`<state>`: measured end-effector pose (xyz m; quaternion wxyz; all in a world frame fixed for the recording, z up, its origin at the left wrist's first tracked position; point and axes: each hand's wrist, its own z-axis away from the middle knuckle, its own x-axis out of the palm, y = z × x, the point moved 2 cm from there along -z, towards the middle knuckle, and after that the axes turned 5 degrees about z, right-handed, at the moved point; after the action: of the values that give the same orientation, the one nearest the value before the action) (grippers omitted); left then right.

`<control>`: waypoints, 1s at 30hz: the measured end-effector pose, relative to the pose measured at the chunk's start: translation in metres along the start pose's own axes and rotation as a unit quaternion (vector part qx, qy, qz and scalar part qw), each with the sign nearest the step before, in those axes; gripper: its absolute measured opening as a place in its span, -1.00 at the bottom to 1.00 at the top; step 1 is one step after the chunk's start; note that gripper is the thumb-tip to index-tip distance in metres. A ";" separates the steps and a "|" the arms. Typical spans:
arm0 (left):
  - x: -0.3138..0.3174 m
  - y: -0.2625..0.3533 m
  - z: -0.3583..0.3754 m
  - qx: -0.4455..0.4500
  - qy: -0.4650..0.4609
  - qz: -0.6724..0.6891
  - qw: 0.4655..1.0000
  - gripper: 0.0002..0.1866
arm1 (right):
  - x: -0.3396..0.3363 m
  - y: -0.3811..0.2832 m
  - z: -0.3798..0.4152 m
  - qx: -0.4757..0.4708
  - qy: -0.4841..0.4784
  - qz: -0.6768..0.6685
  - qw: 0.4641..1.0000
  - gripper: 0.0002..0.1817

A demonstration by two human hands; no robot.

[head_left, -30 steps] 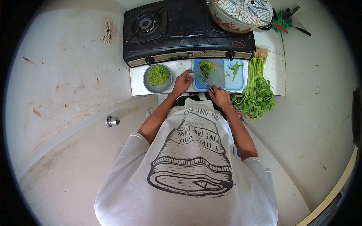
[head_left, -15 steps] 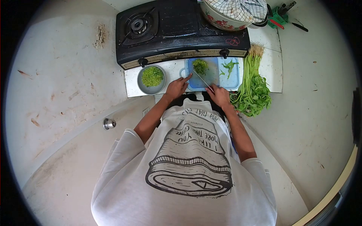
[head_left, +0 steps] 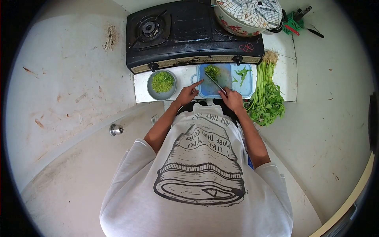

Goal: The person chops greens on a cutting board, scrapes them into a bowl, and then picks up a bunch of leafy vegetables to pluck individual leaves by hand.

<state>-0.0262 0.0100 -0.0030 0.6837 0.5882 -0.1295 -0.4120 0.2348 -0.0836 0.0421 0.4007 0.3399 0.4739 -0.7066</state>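
Observation:
My right hand (head_left: 233, 99) is wrapped round the handle of a knife (head_left: 215, 83), its blade slanting up and left over the blue cutting board (head_left: 203, 91). The blade's tip reaches a small heap of chopped greens (head_left: 212, 71) near the board's far edge. At the board's left edge is my left hand (head_left: 187, 95), holding nothing, its index finger stretched toward the board and the other fingers bent. A few loose leaves (head_left: 242, 73) lie on the board's right part. To the left stands a grey bowl (head_left: 161, 96) with chopped greens in it.
A black two-burner stove (head_left: 189, 29) is just behind the board, with a floral pot (head_left: 237, 27) covered by a checked cloth (head_left: 252, 12). Leafy green stalks (head_left: 266, 87) with roots lie to the right. A green basket (head_left: 292, 23) with utensils is at far right.
My left hand has drawn slightly back from the knife and heap, its index finger still out. The knife has turned a little in my right hand. The whole view has shifted slightly.

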 end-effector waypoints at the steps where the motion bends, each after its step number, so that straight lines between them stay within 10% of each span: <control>1: -0.002 0.002 0.000 -0.001 0.001 -0.021 1.000 -0.33 | -0.003 -0.002 0.002 -0.003 -0.004 -0.005 1.000 -0.53; 11: -0.002 0.072 -0.023 0.140 -0.014 -0.133 0.981 -0.39 | -0.025 -0.001 0.011 -0.046 0.083 -0.015 0.995 -0.70; 30: 0.007 0.078 -0.057 0.063 -0.134 -0.193 0.970 -0.28 | -0.035 -0.003 0.015 -0.033 0.083 -0.014 0.996 -0.75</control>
<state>0.0481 0.0427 0.0497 0.5291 0.5830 -0.1295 -0.6028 0.2469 -0.0883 0.0781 0.3615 0.3772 0.5334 -0.6652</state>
